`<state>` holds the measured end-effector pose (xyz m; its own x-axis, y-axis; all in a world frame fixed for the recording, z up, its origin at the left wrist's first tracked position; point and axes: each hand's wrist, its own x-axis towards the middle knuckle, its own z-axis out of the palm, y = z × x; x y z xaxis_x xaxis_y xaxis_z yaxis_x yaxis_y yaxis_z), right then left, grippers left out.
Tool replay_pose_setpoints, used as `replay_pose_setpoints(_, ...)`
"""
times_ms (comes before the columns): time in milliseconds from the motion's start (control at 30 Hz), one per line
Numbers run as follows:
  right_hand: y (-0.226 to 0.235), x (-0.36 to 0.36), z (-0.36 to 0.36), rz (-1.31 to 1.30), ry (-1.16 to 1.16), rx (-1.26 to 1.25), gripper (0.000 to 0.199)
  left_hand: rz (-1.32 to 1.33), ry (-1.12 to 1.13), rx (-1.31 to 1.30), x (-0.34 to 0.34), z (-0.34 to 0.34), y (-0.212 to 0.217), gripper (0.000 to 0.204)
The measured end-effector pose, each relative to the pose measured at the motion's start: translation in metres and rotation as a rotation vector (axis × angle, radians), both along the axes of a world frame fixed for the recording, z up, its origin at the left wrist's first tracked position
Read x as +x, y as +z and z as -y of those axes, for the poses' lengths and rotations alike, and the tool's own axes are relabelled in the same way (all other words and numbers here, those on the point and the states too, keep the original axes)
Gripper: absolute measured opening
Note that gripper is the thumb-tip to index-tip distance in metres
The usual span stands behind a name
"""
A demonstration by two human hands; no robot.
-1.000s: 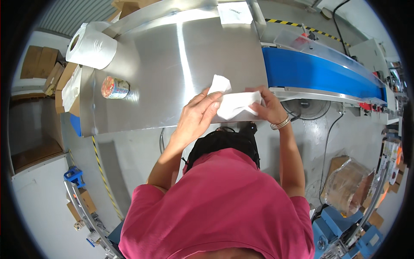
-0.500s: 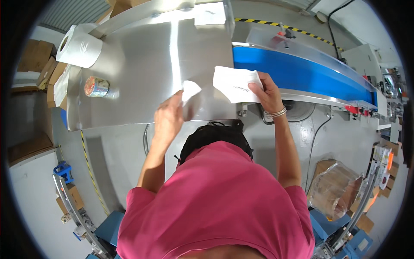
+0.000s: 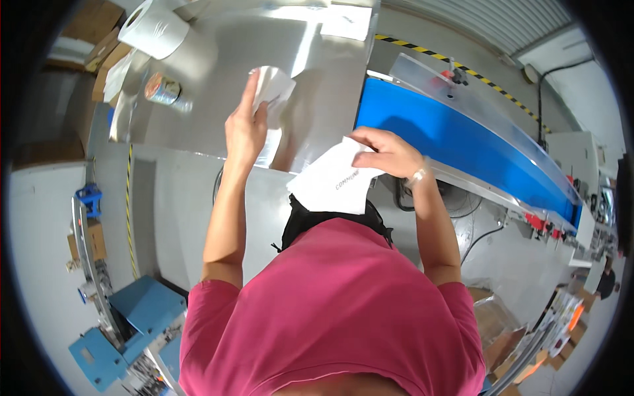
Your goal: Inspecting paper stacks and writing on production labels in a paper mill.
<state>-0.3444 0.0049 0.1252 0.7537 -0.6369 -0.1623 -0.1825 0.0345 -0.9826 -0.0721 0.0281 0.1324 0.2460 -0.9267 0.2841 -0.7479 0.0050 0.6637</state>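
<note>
The left hand [image 3: 244, 129] pinched a small white paper [image 3: 273, 89] over the shiny metal table [image 3: 198, 99] near the top middle, while the right hand's [image 3: 386, 152] fingers gripped a white bag [image 3: 333, 185] at the middle, by the blue belt [image 3: 449, 142].

Two hands were at work: the left hand [image 3: 244, 129] held one crumpled white slip [image 3: 272, 89], and the right hand [image 3: 386, 152] held one flat white packet [image 3: 330, 185]. Beyond the left grip, the steel desk [image 3: 218, 66] carried one paper roll [image 3: 153, 26], one tape roll [image 3: 160, 89] and one white sheet [image 3: 347, 21]. One blue conveyor belt [image 3: 456, 148] ran beside the right grip.
</note>
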Motion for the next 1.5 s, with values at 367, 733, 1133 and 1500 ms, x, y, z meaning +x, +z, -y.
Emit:
replay_pose_setpoints(367, -0.083, 0.063, 0.042, 0.196, -0.041, 0.000, 0.032, -0.089, -0.247, 0.282, -0.002, -0.022, -0.002, 0.057)
replay_pose_setpoints(733, -0.087, 0.060, 0.044, 0.296, -0.041, 0.086, 0.034, -0.068, -0.337, 0.113, -0.006, -0.036, -0.008, 0.021)
replay_pose_setpoints(1133, -0.080, 0.064, 0.035, 0.153, -0.242, -0.220, 0.045, -0.211, -0.264, 0.192, -0.008, -0.035, -0.005, 0.024)
replay_pose_setpoints(1500, -0.085, 0.064, 0.031, 0.193, -0.309, -0.244, 0.042, -0.412, -0.300, 0.256, 0.000, -0.033, -0.013, 0.019)
